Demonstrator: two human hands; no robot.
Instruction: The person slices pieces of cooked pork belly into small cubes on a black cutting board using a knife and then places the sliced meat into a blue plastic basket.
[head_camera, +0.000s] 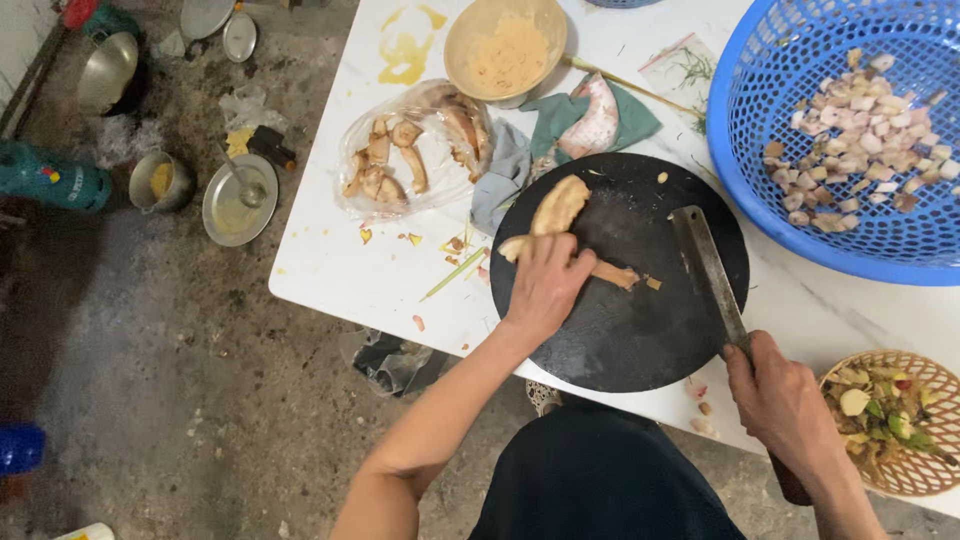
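My left hand presses down on a strip of pale meat lying on a round black cutting board. A second, thicker piece of meat rests on the board just beyond my fingers. My right hand grips the handle of a cleaver, whose long blade lies across the board's right side, a little right of the meat and apart from it.
A blue plastic basket holds several diced meat cubes at the right. A clear bag of meat slices, a tan bowl and cloths lie behind the board. A small woven basket of scraps sits near my right hand. Metal bowls stand on the floor.
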